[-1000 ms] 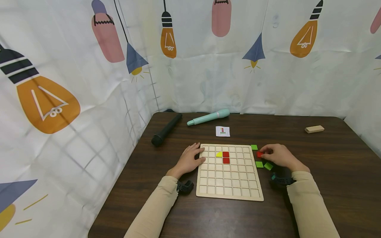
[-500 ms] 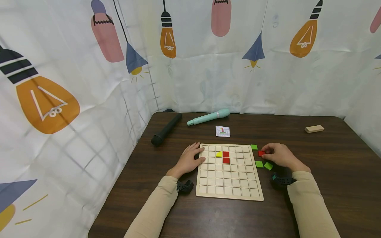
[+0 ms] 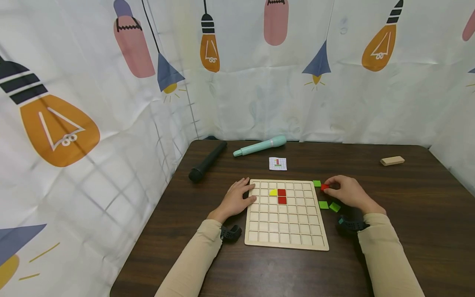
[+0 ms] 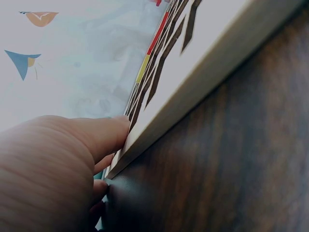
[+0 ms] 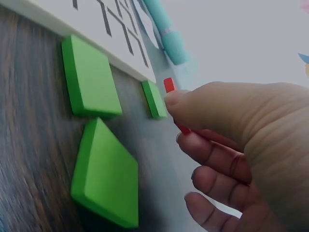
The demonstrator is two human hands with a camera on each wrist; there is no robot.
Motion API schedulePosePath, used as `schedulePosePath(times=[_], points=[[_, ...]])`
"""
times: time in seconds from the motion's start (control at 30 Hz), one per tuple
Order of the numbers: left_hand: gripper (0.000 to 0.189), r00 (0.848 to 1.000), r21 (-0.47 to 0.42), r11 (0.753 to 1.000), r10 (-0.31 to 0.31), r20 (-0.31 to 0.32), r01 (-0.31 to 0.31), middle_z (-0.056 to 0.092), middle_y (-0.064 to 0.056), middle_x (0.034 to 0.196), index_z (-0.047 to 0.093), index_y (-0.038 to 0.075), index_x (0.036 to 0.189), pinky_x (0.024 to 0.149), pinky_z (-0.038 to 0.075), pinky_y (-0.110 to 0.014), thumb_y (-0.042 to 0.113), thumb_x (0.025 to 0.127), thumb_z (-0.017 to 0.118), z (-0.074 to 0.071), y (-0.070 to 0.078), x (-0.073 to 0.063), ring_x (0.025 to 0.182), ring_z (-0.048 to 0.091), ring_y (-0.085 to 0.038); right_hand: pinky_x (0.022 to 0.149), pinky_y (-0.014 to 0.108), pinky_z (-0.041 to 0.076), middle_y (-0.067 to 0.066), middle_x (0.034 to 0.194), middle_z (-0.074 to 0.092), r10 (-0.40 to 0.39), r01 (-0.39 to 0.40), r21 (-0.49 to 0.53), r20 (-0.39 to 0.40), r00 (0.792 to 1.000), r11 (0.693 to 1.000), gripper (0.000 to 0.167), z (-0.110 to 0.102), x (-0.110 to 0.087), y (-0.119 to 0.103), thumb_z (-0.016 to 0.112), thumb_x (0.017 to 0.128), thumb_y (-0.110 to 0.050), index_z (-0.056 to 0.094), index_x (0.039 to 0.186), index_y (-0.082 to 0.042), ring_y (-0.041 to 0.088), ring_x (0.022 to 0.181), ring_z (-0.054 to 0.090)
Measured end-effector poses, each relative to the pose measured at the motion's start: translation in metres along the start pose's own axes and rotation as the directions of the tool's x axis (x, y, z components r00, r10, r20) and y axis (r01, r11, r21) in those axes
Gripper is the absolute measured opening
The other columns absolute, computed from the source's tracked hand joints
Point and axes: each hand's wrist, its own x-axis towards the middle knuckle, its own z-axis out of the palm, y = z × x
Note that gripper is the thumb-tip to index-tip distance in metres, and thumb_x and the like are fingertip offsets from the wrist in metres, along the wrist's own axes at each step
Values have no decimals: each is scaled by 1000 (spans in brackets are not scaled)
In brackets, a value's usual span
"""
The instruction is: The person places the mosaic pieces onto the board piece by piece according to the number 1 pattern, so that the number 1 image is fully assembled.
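Observation:
My right hand (image 3: 349, 192) pinches a red square tile (image 3: 325, 187) between thumb and fingers, just off the board's right edge. In the right wrist view the red tile (image 5: 169, 85) stands on edge in the pinch, partly hidden by the thumb. My left hand (image 3: 234, 200) rests on the far left corner of the wooden grid board (image 3: 283, 248), its thumb (image 4: 108, 135) lying on the border. Set in the board's cells are a yellow piece (image 3: 273, 192) and two red tiles, the nearer red tile (image 3: 282, 200) directly below the other.
Green tiles lie right of the board: one (image 3: 316, 183) by the far corner, another (image 3: 323, 205) nearer, and a turned one (image 3: 335, 207). Behind are a small pattern card (image 3: 277, 163), a mint microphone (image 3: 259, 146) and a black microphone (image 3: 208, 161). A wooden block (image 3: 392, 161) lies far right.
The right hand has moved slightly away from the person with the red tile, which now looks raised and tilted. The left hand and the board have stayed put.

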Motion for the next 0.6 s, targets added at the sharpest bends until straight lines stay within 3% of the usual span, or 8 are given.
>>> schedulePosePath(times=[0.3,0.6], points=[[52,1000,-1,1000,-18,-3,18,17,-10,162,48,16,146,121,13,-48,34,99,58,1,1,0,148,17,-34,59,31,43,11,102,65,-45,44,42,33,998,998,30,15,9,-22,69,92,-21,68,114,-2,18,72,50],[52,1000,24,1000,19,2,-19,25,-4,160,46,13,147,121,12,-48,32,100,56,0,3,0,149,17,-28,58,31,44,8,105,64,-94,92,36,57,994,995,28,24,14,-45,70,91,-21,70,114,-5,17,71,48]])
